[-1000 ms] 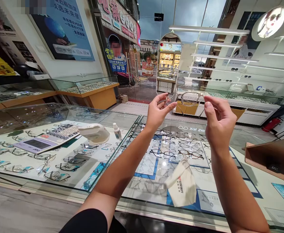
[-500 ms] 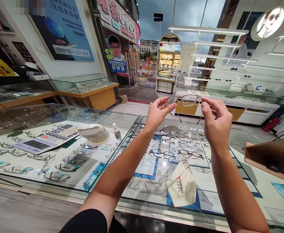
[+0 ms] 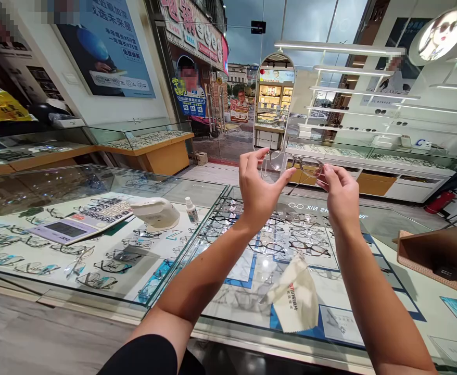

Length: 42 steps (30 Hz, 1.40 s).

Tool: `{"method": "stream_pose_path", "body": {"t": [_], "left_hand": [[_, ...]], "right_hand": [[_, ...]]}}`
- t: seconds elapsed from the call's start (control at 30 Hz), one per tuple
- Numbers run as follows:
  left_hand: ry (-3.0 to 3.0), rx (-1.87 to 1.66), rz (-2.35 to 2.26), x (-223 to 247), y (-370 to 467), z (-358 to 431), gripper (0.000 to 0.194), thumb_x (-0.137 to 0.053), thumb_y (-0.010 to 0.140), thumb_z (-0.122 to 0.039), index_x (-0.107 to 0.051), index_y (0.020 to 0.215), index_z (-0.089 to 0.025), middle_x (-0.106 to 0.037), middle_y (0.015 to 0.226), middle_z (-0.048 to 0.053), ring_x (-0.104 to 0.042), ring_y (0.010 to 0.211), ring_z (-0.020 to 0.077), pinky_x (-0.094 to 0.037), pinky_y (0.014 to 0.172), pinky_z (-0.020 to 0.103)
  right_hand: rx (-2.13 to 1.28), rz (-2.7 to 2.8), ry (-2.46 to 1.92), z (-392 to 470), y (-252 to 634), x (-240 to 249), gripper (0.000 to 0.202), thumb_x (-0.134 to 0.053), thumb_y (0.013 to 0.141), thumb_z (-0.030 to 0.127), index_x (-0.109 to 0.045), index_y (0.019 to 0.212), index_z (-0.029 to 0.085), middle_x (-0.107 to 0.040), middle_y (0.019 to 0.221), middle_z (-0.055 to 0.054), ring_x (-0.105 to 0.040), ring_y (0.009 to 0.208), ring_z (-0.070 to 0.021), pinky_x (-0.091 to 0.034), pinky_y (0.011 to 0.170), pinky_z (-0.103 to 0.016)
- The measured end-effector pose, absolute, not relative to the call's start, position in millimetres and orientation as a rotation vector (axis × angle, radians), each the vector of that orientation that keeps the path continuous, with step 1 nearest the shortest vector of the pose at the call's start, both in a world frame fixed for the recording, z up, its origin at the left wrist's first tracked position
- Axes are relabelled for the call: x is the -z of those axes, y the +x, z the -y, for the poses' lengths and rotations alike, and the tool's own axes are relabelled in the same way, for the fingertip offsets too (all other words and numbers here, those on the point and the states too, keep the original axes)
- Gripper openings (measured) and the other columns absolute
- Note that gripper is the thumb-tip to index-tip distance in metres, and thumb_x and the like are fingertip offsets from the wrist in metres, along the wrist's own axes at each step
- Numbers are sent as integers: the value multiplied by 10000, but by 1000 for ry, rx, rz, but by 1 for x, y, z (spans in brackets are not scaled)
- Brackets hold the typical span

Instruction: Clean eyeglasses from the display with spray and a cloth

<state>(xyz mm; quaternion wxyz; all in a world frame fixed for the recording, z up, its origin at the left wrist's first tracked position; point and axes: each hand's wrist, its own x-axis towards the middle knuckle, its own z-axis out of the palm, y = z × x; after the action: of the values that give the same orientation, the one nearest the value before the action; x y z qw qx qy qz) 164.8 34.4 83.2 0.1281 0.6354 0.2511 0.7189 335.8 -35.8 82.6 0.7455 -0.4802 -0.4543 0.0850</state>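
1. Eyeglasses (image 3: 302, 160) with clear lenses are in the air between both hands, raised off the counter (image 3: 236, 307) and seen against its far edge.
2. Right hand (image 3: 341, 195): thumb and forefinger are pinched together on the frame's right end, near the hinge, presumably to keep fingertips off the lens.
3. Left hand (image 3: 260, 185): thumb and forefinger are spread wide around the left rim; exactly where they touch is too fine to tell. Having a hand at each end probably keeps the frame level.
4. A printed cloth (image 3: 296, 302) lies crumpled near the counter's front edge, between the forearms, seemingly left within easy reach.
5. On the left-hand case, the spray bottle (image 3: 191, 211) stands upright near the right edge, beside a white device (image 3: 156, 213); the calculator (image 3: 72, 224) lies farther left, its keys facing up, perhaps for easy reading.
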Motion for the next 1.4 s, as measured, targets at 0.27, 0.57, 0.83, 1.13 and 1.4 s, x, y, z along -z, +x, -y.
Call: {"method": "stream_pose_path", "body": {"t": [0.27,0.57,0.83,1.13,1.4], "left_hand": [[1963,-2132,-509,-79,168,-42,688,-915,804,-546,-635,1369,-272,-622,1282,99,-649,1141,242,-562,966,386],[2014,-2083,-308,-74,170,-60,686,-844,876,-570,-584,1458,-313,-593,1387,103,-641,1266,250,-582,1043,404],[2515,-1985,-25,-100,146,-47,613,-802,919,-542,-626,1433,-258,-667,1304,107,-651,1247,251,-576,1083,437],[2708,-1834,-51,-108,135,-37,608,-731,969,-561,-591,1491,-282,-659,1363,121,-659,1283,266,-585,1090,463],[2479,-1630,17,-108,138,-36,643,-803,909,-569,-631,1446,-260,-632,1359,126,-689,1217,253,-647,1038,428]], "right_hand": [[-263,856,-880,33,331,-83,298,-778,916,512,-719,973,225,-790,943,-28,-791,913,-194,-652,904,-379],[-345,914,-727,49,330,-95,155,-771,927,363,-741,1037,258,-791,1073,-41,-800,1051,-214,-657,985,-405],[-79,1505,-1105,83,348,-119,139,-804,923,413,-834,954,280,-786,1105,-57,-719,1130,-257,-541,1083,-489],[-123,1679,-1203,93,349,-124,226,-792,941,492,-838,920,271,-780,1179,-82,-697,1163,-282,-509,1088,-502],[-311,1700,-1150,87,359,-120,293,-774,946,559,-840,902,277,-747,1363,-80,-649,1317,-301,-425,1201,-574]]}}
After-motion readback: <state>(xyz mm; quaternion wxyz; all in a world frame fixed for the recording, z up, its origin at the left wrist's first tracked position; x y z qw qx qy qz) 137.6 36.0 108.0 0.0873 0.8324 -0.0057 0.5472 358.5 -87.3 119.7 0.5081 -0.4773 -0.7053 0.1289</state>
